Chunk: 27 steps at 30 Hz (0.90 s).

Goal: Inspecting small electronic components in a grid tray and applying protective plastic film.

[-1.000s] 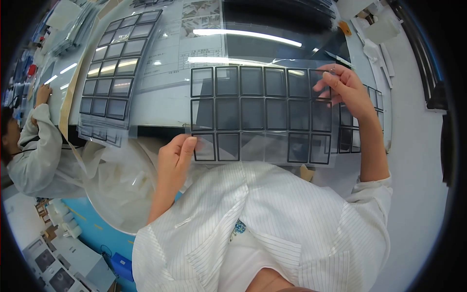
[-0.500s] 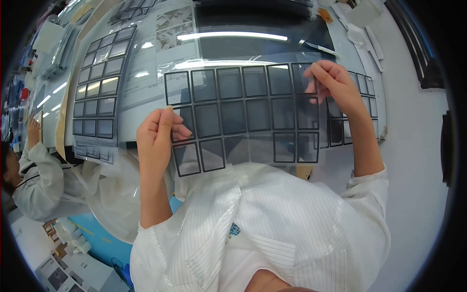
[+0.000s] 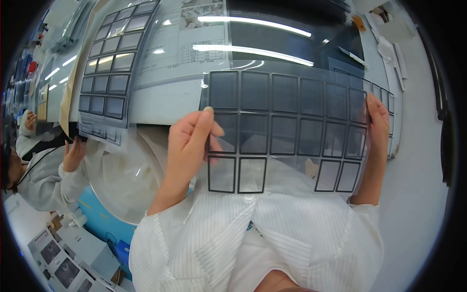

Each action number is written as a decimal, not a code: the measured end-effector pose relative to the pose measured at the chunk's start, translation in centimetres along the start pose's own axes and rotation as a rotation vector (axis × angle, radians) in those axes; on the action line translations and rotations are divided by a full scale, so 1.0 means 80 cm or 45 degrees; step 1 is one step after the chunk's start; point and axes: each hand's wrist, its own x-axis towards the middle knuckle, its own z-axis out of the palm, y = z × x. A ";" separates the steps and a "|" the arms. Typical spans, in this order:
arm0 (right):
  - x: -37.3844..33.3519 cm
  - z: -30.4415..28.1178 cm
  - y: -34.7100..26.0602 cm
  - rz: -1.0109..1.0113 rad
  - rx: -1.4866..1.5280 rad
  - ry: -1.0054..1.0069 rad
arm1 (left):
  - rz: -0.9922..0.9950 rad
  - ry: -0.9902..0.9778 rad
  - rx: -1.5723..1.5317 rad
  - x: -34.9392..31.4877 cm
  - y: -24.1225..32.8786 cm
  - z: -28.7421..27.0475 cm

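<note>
Between my two hands a clear plastic sheet (image 3: 287, 170) is held up in front of my chest. Rows of black-framed rectangles run across it, with a gap in the middle of the lowest row. My left hand (image 3: 189, 141) pinches the sheet's left edge, thumb in front and fingertips showing through from behind. At the opposite edge my right hand (image 3: 378, 117) grips the sheet near its upper right corner, its fingers partly hidden. Behind it, part of a similar framed sheet (image 3: 384, 97) lies at the table's right end.
Another sheet with black-framed rectangles (image 3: 112, 58) lies on the left of the table. A printed paper (image 3: 175, 63) lies under a glossy cover beside a dark mat (image 3: 277, 36). A knife-like tool (image 3: 352, 56) rests at the mat's right. A co-worker (image 3: 44, 160) sits at far left.
The held sheet has shifted right in view and appears larger and turned. My right hand has moved from the top corner down onto the right edge. A co-worker's second hand has come into view.
</note>
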 end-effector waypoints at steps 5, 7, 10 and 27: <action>0.003 -0.022 0.004 -0.039 0.021 -0.055 | -0.064 -0.062 0.050 0.009 0.004 0.009; 0.005 -0.026 0.008 -0.077 0.033 -0.073 | -0.052 -0.080 0.035 0.016 0.007 0.009; 0.005 -0.015 0.007 -0.099 0.029 -0.018 | 0.005 -0.052 -0.007 0.025 0.015 0.006; -0.004 -0.020 0.010 -0.083 0.074 -0.024 | 0.043 -0.116 0.011 -0.003 -0.015 0.013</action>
